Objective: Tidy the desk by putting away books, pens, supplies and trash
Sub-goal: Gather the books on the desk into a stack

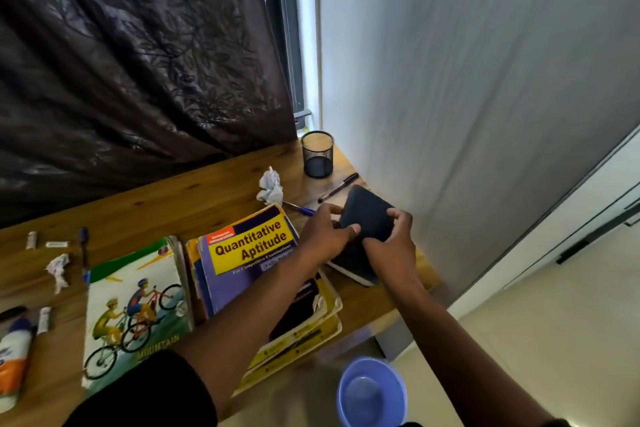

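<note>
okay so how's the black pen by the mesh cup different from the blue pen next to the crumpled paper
The black pen has a dark body and lies in full view, just in front of the mesh cup. The blue pen has a blue body, and its right end is hidden behind the left hand. The black pen lies nearer the wall, the blue pen nearer the crumpled paper. Both lie flat on the desk, outside the cup.

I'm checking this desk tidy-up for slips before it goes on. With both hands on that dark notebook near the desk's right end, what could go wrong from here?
1. The dark notebook is held by the left hand and right hand near the desk edge; a slip could drop it to the floor.
2. The black pen and blue pen lie close by; a sweep might roll them off.
3. The yellow book stack overhangs the front edge and the left forearm could nudge it.
</note>
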`<state>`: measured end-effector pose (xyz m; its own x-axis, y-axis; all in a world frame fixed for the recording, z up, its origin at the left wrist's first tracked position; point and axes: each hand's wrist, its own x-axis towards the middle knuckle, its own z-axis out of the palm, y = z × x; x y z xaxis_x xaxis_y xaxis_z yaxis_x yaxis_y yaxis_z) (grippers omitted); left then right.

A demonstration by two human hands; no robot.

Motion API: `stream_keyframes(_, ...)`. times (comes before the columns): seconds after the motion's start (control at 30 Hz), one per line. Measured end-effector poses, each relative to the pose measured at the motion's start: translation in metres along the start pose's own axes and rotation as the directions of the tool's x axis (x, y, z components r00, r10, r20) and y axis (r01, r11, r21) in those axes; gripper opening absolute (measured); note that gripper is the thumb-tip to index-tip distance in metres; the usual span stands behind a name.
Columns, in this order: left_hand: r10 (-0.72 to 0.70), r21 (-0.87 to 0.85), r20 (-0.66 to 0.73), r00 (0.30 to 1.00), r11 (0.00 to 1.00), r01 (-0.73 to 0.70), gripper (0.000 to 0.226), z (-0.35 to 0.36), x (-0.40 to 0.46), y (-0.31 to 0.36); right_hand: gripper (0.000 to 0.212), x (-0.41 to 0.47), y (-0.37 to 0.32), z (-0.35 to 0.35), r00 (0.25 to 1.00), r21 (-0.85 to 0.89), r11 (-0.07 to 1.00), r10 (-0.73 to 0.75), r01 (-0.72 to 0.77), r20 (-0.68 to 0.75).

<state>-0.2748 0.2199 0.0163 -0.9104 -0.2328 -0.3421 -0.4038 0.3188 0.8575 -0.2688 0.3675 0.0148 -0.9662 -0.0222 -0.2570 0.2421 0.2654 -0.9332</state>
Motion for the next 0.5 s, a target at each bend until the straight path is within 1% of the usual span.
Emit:
stream_keyframes(0.07, -0.057, -0.244, -0.065, 0.996, 0.969, 0.04, 0.05, -0.02, -0.013, -0.004, 0.081, -0.001, -0.013, 0.009, 0.998, 0.019, 0.998, -0.064, 0.063, 0.025)
stream_keyframes(0.13, -0.118, -0.458, -0.118, 0.986, 0.887, 0.051, 0.049, -0.04, -0.028, -0.013, 0.086, -0.001, -0.024, 0.025, 0.991, -0.028, 0.992, -0.124, 0.125, 0.041)
stream_keyframes(0.17, -0.146, -0.545, -0.135, 0.98, 0.837, 0.049, 0.047, -0.05, -0.037, -0.019, 0.086, -0.002, -0.029, 0.035, 0.987, -0.064, 0.987, -0.143, 0.148, 0.066)
stream_keyframes(0.23, -0.195, -0.652, -0.174, 0.965, 0.757, 0.035, 0.039, -0.065, -0.053, -0.033, 0.085, -0.005, -0.033, 0.052, 0.979, -0.105, 0.981, -0.146, 0.161, 0.14)
stream_keyframes(0.27, -0.216, -0.683, -0.205, 0.954, 0.731, 0.019, 0.036, -0.072, -0.061, -0.041, 0.081, -0.006, -0.034, 0.061, 0.973, -0.088, 0.984, -0.136, 0.154, 0.189)
stream_keyframes(0.3, -0.237, -0.702, -0.238, 0.942, 0.712, 0.001, 0.033, -0.079, -0.067, -0.049, 0.073, -0.007, -0.034, 0.07, 0.962, -0.066, 0.987, -0.128, 0.148, 0.241)
stream_keyframes(0.37, -0.281, -0.704, -0.306, 0.91, 0.71, -0.018, 0.03, -0.091, -0.078, -0.063, 0.056, -0.011, -0.032, 0.09, 0.934, -0.064, 0.983, -0.14, 0.17, 0.33)
stream_keyframes(0.43, -0.309, -0.629, -0.38, 0.872, 0.777, 0.002, 0.024, -0.101, -0.086, -0.079, 0.052, -0.014, -0.029, 0.106, 0.913, -0.111, 0.972, -0.149, 0.205, 0.38)
stream_keyframes(0.5, -0.28, -0.468, -0.458, 0.844, 0.883, 0.039, 0.02, -0.112, -0.095, -0.095, 0.052, -0.017, -0.026, 0.122, 0.9, -0.173, 0.957, -0.146, 0.234, 0.411)
